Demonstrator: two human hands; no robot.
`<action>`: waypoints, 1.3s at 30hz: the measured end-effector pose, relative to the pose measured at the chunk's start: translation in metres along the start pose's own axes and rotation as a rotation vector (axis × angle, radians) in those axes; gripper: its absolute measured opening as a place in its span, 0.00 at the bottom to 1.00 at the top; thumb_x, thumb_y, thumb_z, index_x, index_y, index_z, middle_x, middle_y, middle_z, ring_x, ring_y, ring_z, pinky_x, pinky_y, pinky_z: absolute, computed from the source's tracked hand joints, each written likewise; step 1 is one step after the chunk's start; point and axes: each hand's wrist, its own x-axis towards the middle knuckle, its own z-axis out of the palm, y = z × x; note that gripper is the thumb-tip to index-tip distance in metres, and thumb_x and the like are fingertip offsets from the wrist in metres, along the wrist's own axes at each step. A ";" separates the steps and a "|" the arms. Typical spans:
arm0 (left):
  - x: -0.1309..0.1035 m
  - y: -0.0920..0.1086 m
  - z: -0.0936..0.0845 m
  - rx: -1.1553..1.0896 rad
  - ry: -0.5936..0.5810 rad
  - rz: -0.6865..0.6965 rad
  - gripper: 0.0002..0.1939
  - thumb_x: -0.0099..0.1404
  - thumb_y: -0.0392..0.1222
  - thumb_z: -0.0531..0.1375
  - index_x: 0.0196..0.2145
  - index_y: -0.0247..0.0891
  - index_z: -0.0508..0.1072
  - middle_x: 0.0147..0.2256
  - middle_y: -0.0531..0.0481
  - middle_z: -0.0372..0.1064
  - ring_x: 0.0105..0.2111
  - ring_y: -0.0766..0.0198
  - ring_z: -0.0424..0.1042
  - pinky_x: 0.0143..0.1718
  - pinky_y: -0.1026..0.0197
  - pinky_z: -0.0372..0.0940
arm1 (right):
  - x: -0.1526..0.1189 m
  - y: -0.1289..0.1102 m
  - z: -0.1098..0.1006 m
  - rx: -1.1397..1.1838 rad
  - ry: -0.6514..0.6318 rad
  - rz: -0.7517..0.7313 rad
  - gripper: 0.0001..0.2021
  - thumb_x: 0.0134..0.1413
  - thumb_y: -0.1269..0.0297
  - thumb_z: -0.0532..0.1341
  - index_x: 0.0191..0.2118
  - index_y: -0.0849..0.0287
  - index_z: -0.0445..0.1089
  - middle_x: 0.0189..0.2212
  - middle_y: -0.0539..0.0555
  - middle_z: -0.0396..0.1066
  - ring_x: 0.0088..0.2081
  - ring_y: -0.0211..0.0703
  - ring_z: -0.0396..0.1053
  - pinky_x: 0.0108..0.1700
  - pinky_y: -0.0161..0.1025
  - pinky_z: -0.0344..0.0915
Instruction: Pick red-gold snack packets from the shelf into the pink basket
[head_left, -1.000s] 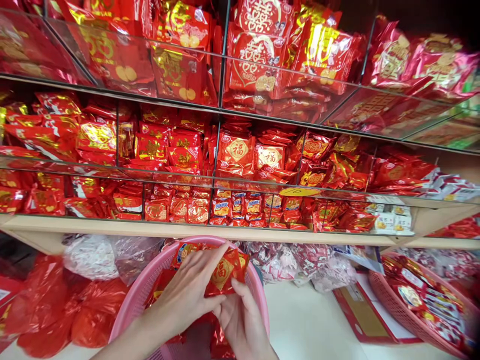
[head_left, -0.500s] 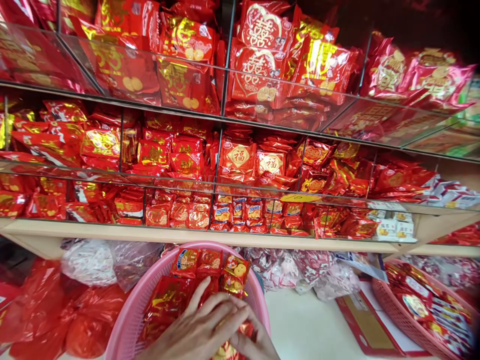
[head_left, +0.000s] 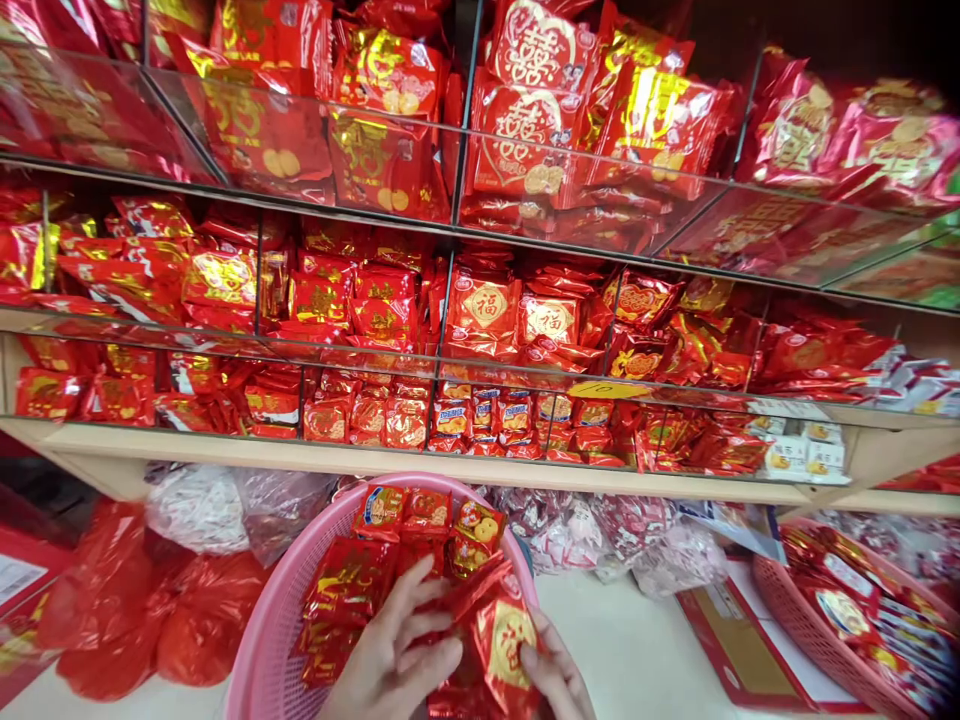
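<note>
A red snack packet (head_left: 511, 645) with a gold label bearing a Chinese character is tilted up over the front right of the pink plastic basket (head_left: 259, 640). My right hand (head_left: 556, 668) grips this packet at its right edge, thumb on the label. My left hand (head_left: 397, 645) is over the basket just left of it, thumb and fingers apart, close to other red packets partly hidden beneath. Inside the basket lie flat red packets with gold print (head_left: 349, 580) on the left. Small biscuit packets (head_left: 476, 535) sit along its far side.
Above the counter (head_left: 622, 640), shelves (head_left: 300, 445) with clear dividers hold many red packets. Red plastic bags (head_left: 202, 620) lie at left, clear bags (head_left: 682, 560) behind. A second pink basket (head_left: 795, 610) of snacks and a red-edged box (head_left: 750, 640) are at right.
My hands, earlier close together over the basket, have moved apart. The packet with the gold label has come up into view in my right hand. The view has shifted slightly.
</note>
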 end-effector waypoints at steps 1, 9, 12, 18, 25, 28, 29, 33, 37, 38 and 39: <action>0.002 0.006 0.002 -0.052 -0.015 -0.031 0.38 0.60 0.59 0.58 0.62 0.43 0.52 0.57 0.37 0.62 0.53 0.52 0.67 0.54 0.47 0.63 | -0.001 -0.003 0.003 0.027 0.016 -0.002 0.25 0.36 0.56 0.71 0.45 0.54 0.72 0.37 0.56 0.78 0.39 0.53 0.75 0.42 0.48 0.70; 0.035 0.058 0.035 -0.314 -0.148 0.014 0.25 0.60 0.45 0.63 0.53 0.37 0.65 0.52 0.42 0.69 0.51 0.57 0.69 0.55 0.52 0.61 | -0.007 -0.027 0.040 0.066 0.069 -0.143 0.23 0.41 0.60 0.71 0.46 0.51 0.68 0.43 0.52 0.76 0.38 0.46 0.74 0.40 0.42 0.71; 0.036 0.056 0.044 -0.372 -0.118 0.000 0.22 0.58 0.42 0.64 0.49 0.36 0.67 0.50 0.43 0.71 0.49 0.55 0.70 0.53 0.51 0.63 | -0.005 -0.020 0.035 -0.015 0.053 -0.199 0.23 0.43 0.59 0.70 0.47 0.50 0.66 0.44 0.52 0.75 0.42 0.47 0.73 0.44 0.43 0.69; 0.025 0.022 0.035 -0.195 0.036 -0.016 0.26 0.59 0.46 0.62 0.53 0.37 0.64 0.54 0.42 0.68 0.55 0.53 0.65 0.55 0.51 0.61 | 0.006 -0.001 -0.013 -0.350 0.231 -0.344 0.25 0.44 0.50 0.67 0.47 0.56 0.66 0.43 0.56 0.73 0.47 0.49 0.69 0.52 0.45 0.64; 0.014 -0.047 0.040 0.412 0.010 0.008 0.41 0.61 0.38 0.55 0.66 0.42 0.38 0.61 0.40 0.57 0.60 0.54 0.58 0.60 0.46 0.53 | 0.021 0.006 -0.052 -0.474 0.454 -0.370 0.31 0.34 0.44 0.68 0.44 0.58 0.67 0.51 0.61 0.68 0.55 0.57 0.63 0.57 0.51 0.58; 0.015 -0.058 0.049 0.555 -0.020 0.021 0.41 0.61 0.35 0.52 0.67 0.41 0.34 0.62 0.39 0.56 0.60 0.55 0.58 0.60 0.45 0.53 | 0.026 0.016 -0.055 -0.426 0.391 -0.282 0.31 0.36 0.44 0.68 0.46 0.57 0.67 0.52 0.60 0.68 0.54 0.54 0.65 0.55 0.48 0.62; 0.015 -0.059 0.050 0.571 -0.019 0.034 0.40 0.62 0.35 0.51 0.67 0.41 0.34 0.63 0.39 0.53 0.61 0.55 0.56 0.61 0.46 0.52 | 0.026 0.019 -0.054 -0.417 0.367 -0.267 0.31 0.37 0.45 0.68 0.47 0.57 0.67 0.52 0.59 0.68 0.54 0.53 0.65 0.54 0.47 0.63; 0.014 -0.055 0.050 0.612 -0.004 0.082 0.37 0.65 0.35 0.47 0.67 0.40 0.34 0.66 0.40 0.43 0.64 0.56 0.48 0.62 0.49 0.51 | 0.028 0.029 -0.049 -0.415 0.299 -0.287 0.28 0.41 0.48 0.67 0.47 0.57 0.66 0.49 0.56 0.70 0.52 0.51 0.66 0.54 0.45 0.63; 0.014 -0.059 0.048 0.666 -0.011 0.081 0.38 0.65 0.34 0.46 0.67 0.41 0.30 0.66 0.39 0.44 0.63 0.55 0.52 0.59 0.50 0.57 | 0.029 0.032 -0.048 -0.412 0.287 -0.289 0.28 0.41 0.50 0.68 0.48 0.57 0.66 0.49 0.55 0.70 0.53 0.50 0.66 0.55 0.43 0.63; 0.014 -0.060 0.049 0.681 -0.010 0.076 0.38 0.65 0.34 0.46 0.67 0.41 0.30 0.66 0.39 0.44 0.62 0.54 0.53 0.58 0.51 0.58 | 0.029 0.032 -0.048 -0.418 0.285 -0.290 0.29 0.41 0.50 0.67 0.49 0.56 0.65 0.51 0.55 0.69 0.53 0.50 0.65 0.55 0.42 0.63; 0.014 -0.060 0.049 0.700 -0.009 0.064 0.37 0.66 0.35 0.46 0.67 0.41 0.31 0.66 0.39 0.44 0.62 0.54 0.54 0.57 0.52 0.60 | 0.028 0.033 -0.049 -0.434 0.283 -0.295 0.29 0.42 0.51 0.67 0.50 0.56 0.64 0.52 0.56 0.68 0.54 0.50 0.64 0.56 0.42 0.62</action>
